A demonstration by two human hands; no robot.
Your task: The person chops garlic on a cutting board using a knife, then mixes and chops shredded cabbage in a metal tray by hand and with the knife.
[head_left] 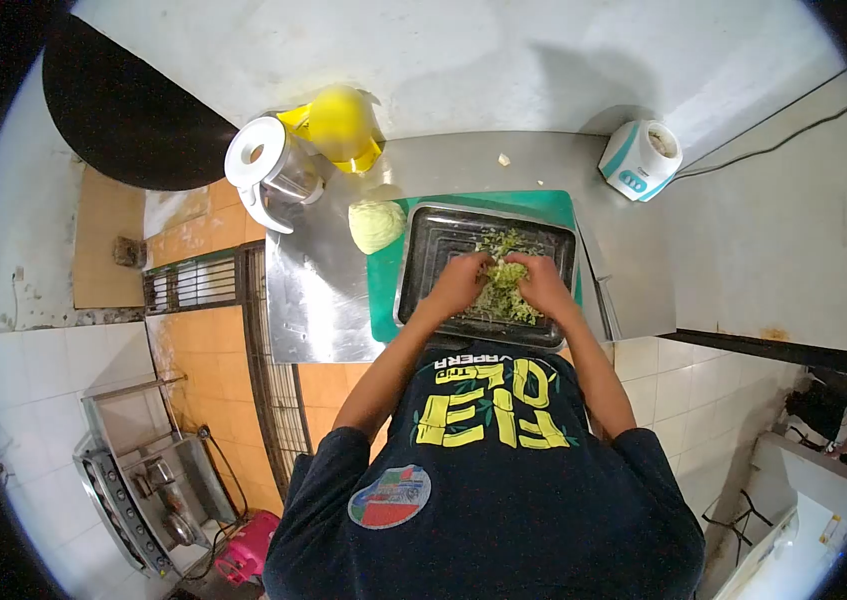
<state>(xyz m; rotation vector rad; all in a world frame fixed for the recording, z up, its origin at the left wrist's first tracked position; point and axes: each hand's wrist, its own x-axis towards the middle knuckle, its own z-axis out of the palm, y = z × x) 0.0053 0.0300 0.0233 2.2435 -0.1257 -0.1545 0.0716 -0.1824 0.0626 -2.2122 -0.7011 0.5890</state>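
Note:
A dark rectangular tray lies on a green cutting board. Chopped green leaves are spread over the tray's middle and right part. Both hands are over the tray, close together at the leaves. My left hand has its fingers curled in at the leaves' left edge. Opposite it, my right hand is closed with its fingertips among the greens. What sits between the fingertips is too small to make out. A pale green cabbage rests beside the tray, at the board's left edge.
On the steel table, a blender jug with a white lid and a yellow container stand at the back left. A white and teal blender base with a cable stands at the back right. A small pale scrap lies near the wall.

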